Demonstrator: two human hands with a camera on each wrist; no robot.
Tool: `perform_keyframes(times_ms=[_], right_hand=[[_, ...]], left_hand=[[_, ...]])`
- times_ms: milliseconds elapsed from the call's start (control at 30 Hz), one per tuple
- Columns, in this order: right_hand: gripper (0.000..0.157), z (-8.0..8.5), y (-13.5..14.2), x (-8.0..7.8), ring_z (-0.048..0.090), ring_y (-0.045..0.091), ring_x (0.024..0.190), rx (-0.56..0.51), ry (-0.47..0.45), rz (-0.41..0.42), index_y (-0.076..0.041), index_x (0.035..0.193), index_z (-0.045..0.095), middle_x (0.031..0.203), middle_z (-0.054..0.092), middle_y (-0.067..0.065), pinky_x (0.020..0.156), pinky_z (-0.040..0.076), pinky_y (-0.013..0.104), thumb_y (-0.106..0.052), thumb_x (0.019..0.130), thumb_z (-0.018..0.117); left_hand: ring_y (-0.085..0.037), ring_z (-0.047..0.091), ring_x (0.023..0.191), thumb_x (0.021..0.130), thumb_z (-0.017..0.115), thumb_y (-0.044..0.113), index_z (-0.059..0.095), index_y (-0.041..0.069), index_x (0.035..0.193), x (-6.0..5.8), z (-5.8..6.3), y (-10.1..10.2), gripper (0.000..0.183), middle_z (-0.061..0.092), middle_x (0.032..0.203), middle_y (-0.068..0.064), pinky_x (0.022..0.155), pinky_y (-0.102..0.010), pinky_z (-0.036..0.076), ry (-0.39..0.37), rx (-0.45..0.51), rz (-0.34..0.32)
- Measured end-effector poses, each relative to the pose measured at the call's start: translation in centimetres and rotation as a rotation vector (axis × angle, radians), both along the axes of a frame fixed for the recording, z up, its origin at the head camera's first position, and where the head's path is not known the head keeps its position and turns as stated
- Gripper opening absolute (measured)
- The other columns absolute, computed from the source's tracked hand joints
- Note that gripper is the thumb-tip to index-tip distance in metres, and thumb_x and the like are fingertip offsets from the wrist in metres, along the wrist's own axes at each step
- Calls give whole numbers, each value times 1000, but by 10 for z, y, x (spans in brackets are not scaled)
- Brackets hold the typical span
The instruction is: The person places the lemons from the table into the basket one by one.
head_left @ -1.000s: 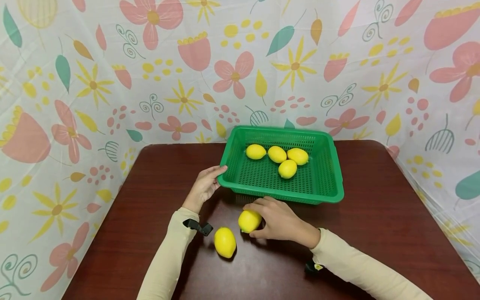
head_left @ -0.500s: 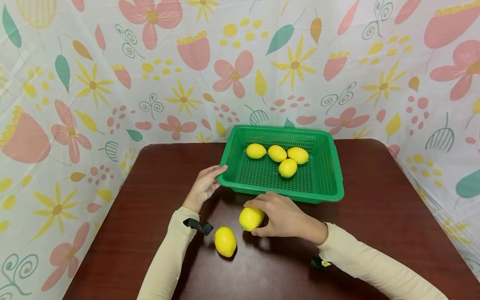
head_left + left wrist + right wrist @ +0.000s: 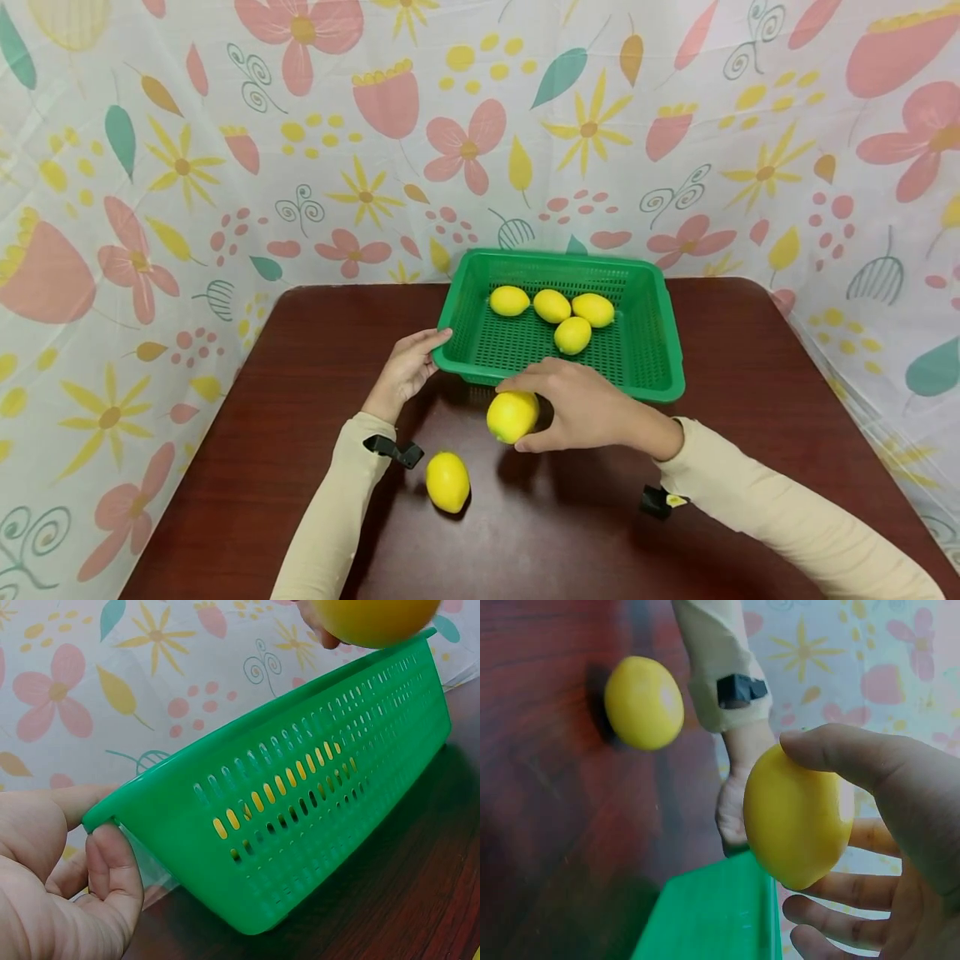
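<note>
My right hand (image 3: 581,406) holds a lemon (image 3: 513,417) between thumb and fingers, lifted above the table in front of the basket. The right wrist view shows that lemon (image 3: 799,817) large, with the thumb over one side of it. My left hand (image 3: 407,372) grips the near left corner of a green plastic basket (image 3: 671,333); in the left wrist view its thumb and fingers pinch the basket's rim (image 3: 112,806). Several lemons lie inside the basket, among them one lemon (image 3: 572,336) nearest the front. Another lemon (image 3: 447,482) rests on the table between my forearms.
The dark brown wooden table (image 3: 300,433) bears the basket near its back edge. Behind it and along both sides hangs a flower-printed cloth (image 3: 480,125). A black strap mount (image 3: 393,450) sits on the left wrist.
My right hand has raised its lemon off the table and moved it slightly right and toward the basket. The left hand stays on the rim.
</note>
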State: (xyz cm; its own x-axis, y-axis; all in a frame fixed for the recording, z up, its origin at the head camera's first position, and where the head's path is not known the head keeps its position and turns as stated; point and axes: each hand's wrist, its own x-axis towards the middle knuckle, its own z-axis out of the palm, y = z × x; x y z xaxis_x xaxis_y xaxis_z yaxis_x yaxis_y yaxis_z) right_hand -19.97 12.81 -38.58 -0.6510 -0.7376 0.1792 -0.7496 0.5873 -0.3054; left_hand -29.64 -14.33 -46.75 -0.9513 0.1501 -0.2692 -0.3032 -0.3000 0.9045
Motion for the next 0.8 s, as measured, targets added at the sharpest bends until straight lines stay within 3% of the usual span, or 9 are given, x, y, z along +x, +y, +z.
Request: perform_keyframes(times_ms=[367,567,800], right_hand=[[65,24,21,-37,56,6,111,-22,-71,77,-24,128,61,123,60,-13,87,50,33,-61,75,72],[64,36,29,-61,55,3,100,14,-97,125,-26,129,59,123,59,-14,79,50,30,-60,76,72],[62,37,35,-90,53,5,92,27,-147,184,-29,130,58,112,59,-17,73,51,26,-57,77,73]], left_hand=[[-7,56,61,88,71,19,62,3,107,1,2,0,26,63,75,1,64,-22,49,-7,23,-9],[-8,57,63,90,70,19,62,3,108,1,3,-1,26,63,77,1,65,-23,50,-8,15,-8],[-8,58,64,89,70,18,60,-1,116,1,2,0,35,64,79,-2,65,-22,50,-10,23,-10]])
